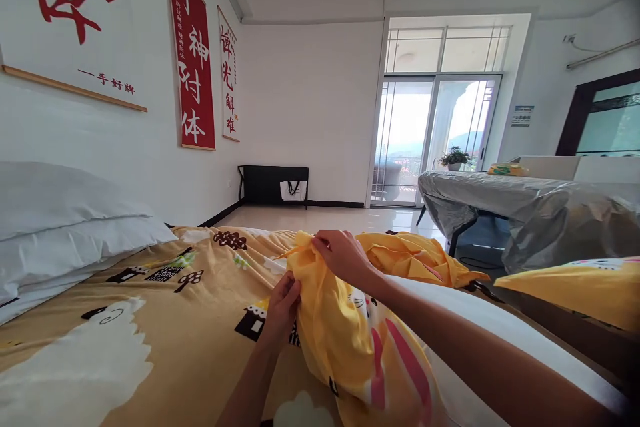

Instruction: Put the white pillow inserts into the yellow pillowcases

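Observation:
A yellow pillowcase [330, 327] printed with a white rabbit with pink ears lies bunched in front of me on the bed. My left hand [283, 307] is closed on its left edge, thumb and fingers pinching the cloth. Higher up, my right hand [343, 253] pinches the gathered top edge of the same case. Beneath my right forearm lies a white pillow [465, 310]; how far it reaches into the yellow cloth is hidden. Just beyond my right hand rests another crumpled piece of yellow fabric [415, 257].
A tan patterned bedsheet [195, 340] covers the bed. White pillows [75, 220] are stacked at the left, and a yellow rabbit-print cloth item [580, 287] is at the right edge. Beyond stand a plastic-covered table [475, 190], a chair [480, 233] and a black folded item [260, 185] by the wall.

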Action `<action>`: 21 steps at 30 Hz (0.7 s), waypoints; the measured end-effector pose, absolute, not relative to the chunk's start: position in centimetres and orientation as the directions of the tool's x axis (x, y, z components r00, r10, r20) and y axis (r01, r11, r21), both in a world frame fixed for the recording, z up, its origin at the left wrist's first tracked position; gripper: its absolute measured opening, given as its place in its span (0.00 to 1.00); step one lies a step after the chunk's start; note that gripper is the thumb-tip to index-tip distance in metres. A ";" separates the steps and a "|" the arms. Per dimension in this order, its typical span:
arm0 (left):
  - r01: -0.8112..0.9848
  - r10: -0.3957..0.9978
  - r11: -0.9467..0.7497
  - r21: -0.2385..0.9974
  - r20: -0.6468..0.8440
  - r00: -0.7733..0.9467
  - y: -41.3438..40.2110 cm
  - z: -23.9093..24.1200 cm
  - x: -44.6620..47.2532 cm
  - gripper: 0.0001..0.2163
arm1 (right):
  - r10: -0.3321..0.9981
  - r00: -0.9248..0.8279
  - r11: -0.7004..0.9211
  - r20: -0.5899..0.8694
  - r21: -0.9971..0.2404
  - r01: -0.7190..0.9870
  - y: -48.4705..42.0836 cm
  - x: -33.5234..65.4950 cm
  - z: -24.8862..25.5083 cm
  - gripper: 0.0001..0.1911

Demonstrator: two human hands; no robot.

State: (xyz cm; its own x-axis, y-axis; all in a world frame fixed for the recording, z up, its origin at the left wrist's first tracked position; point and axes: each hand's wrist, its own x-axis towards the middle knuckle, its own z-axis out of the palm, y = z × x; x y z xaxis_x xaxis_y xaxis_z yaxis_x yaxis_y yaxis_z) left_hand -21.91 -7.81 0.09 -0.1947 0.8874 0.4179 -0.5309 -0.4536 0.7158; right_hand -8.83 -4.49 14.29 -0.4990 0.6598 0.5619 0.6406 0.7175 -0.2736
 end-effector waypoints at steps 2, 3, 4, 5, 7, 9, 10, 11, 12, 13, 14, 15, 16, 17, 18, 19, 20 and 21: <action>-0.606 0.900 -0.424 0.673 0.391 -0.194 -7.7 -0.1 -22.0 0.13 | 0.658 -0.471 0.746 0.588 -0.421 0.516 -4.1 -8.8 14.7 0.16; -0.635 0.904 -0.413 0.653 0.380 -0.197 -7.6 -0.2 -22.0 0.13 | 0.661 -0.463 0.750 0.591 -0.490 0.444 -4.0 -8.9 14.8 0.15; -0.660 0.906 -0.407 0.631 0.372 -0.202 -7.5 -0.4 -22.1 0.13 | 0.669 -0.458 0.743 0.586 -0.556 0.373 -3.9 -9.0 14.8 0.15; -0.685 0.907 -0.403 0.606 0.366 -0.209 -7.3 -0.6 -22.3 0.13 | 0.680 -0.454 0.726 0.576 -0.617 0.305 -3.8 -9.1 14.8 0.16; -0.731 0.910 -0.390 0.560 0.356 -0.213 -7.2 -1.1 -22.6 0.13 | 0.709 -0.448 0.666 0.544 -0.725 0.175 -4.0 -9.3 14.8 0.16; -0.768 0.916 -0.364 0.527 0.349 -0.195 -7.1 -1.4 -22.9 0.12 | 0.740 -0.456 0.581 0.495 -0.811 0.062 -4.3 -9.6 14.7 0.16; -0.782 0.921 -0.348 0.517 0.345 -0.181 -7.2 -1.5 -23.1 0.11 | 0.748 -0.470 0.536 0.468 -0.844 0.013 -4.4 -9.7 14.6 0.16; -0.793 0.925 -0.331 0.511 0.341 -0.167 -7.2 -1.6 -23.2 0.10 | 0.747 -0.497 0.496 0.442 -0.868 -0.026 -4.6 -9.8 14.5 0.16; -0.802 0.930 -0.314 0.507 0.334 -0.153 -7.3 -1.6 -23.3 0.08 | 0.734 -0.536 0.463 0.417 -0.885 -0.053 -4.7 -9.8 14.3 0.17; -0.810 0.935 -0.298 0.505 0.325 -0.142 -7.3 -1.6 -23.3 0.07 | 0.709 -0.588 0.439 0.389 -0.896 -0.064 -4.8 -9.8 14.1 0.17; -0.815 0.940 -0.284 0.505 0.314 -0.133 -7.4 -1.6 -23.3 0.07 | 0.673 -0.647 0.424 0.358 -0.904 -0.059 -4.8 -9.8 13.8 0.18; -0.816 0.945 -0.274 0.508 0.300 -0.131 -7.4 -1.6 -23.3 0.07 | 0.629 -0.706 0.419 0.325 -0.907 -0.045 -4.8 -9.8 13.6 0.19; -0.814 0.949 -0.269 0.515 0.284 -0.134 -7.4 -1.6 -23.3 0.08 | 0.584 -0.757 0.418 0.293 -0.908 -0.030 -4.7 -9.6 13.3 0.20; -0.810 0.953 -0.269 0.522 0.268 -0.143 -7.5 -1.6 -23.2 0.08 | 0.545 -0.794 0.418 0.269 -0.908 -0.021 -4.6 -9.4 13.1 0.21; -0.804 0.955 -0.273 0.528 0.252 -0.158 -7.5 -1.6 -23.1 0.08 | 0.516 -0.817 0.416 0.259 -0.909 -0.025 -4.4 -9.2 12.9 0.21; -0.798 0.955 -0.280 0.533 0.239 -0.175 -7.5 -1.7 -23.0 0.07 | 0.498 -0.825 0.412 0.268 -0.910 -0.047 -4.2 -8.9 12.8 0.21; -0.794 0.954 -0.288 0.535 0.228 -0.193 -7.5 -1.7 -22.9 0.07 | 0.488 -0.823 0.400 0.290 -0.913 -0.084 -4.0 -8.6 12.7 0.21; -0.791 0.953 -0.298 0.534 0.218 -0.212 -7.5 -1.6 -22.7 0.07 | 0.485 -0.816 0.382 0.315 -0.915 -0.127 -3.8 -8.2 12.7 0.21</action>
State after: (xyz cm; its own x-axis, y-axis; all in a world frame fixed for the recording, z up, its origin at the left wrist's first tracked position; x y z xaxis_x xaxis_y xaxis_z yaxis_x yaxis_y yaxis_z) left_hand -22.70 -7.53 -1.63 -0.2119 0.9526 0.2182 -0.7911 -0.2982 0.5340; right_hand -8.18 -3.80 12.66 -0.8158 0.4847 0.3154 -0.1267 0.3823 -0.9153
